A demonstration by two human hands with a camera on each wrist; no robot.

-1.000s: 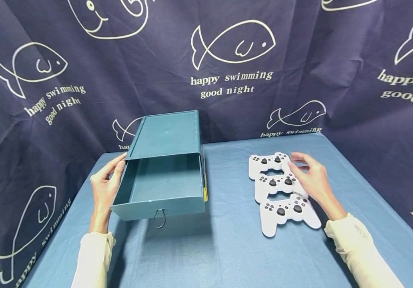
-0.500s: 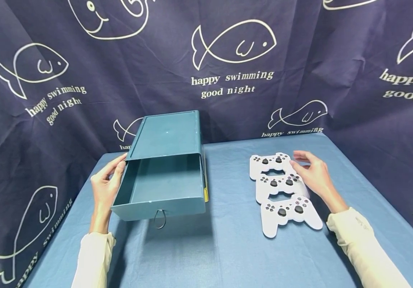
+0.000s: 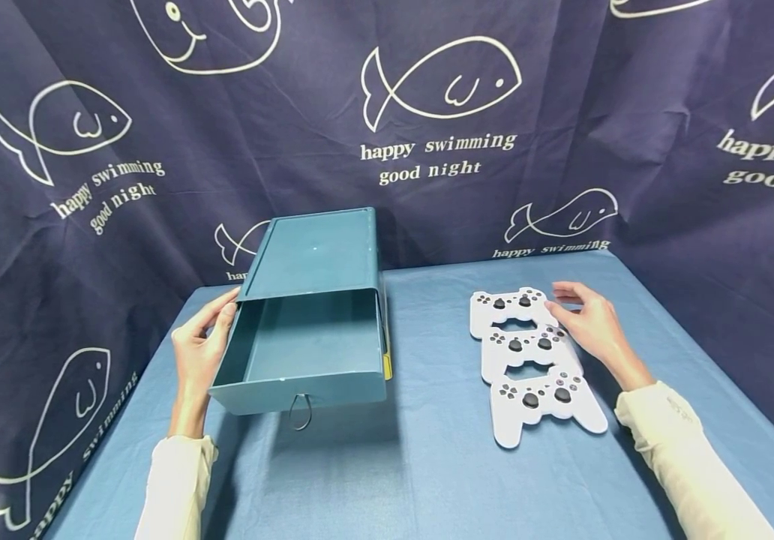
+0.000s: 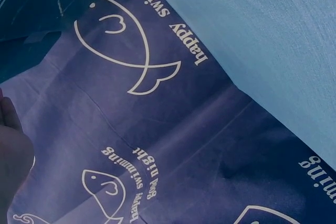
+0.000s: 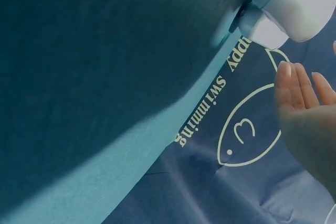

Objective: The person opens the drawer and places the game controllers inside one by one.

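Note:
A teal drawer box (image 3: 322, 251) stands at the left of the table in the head view, its drawer (image 3: 313, 345) pulled out toward me. A wire loop handle (image 3: 301, 412) hangs from the drawer front. My left hand (image 3: 199, 349) is at the box's left side, thumb and fingertips by the casing edge; contact is unclear. On the right lie three white game controllers in an overlapping column: a far one (image 3: 484, 311), a middle one (image 3: 495, 360) and a near one (image 3: 508, 424). My right hand (image 3: 592, 326) hovers beside the far ones, fingers loosely bent, holding nothing.
A blue cloth (image 3: 441, 480) covers the table. Dark blue fabric (image 3: 441, 210) printed with fish and words hangs behind and at both sides. A yellow piece (image 3: 388, 366) shows low at the box's right side.
My right hand has shifted slightly away from the controllers, up and to the right. The left hand, drawer box and controllers stay in place; the head view has turned a little.

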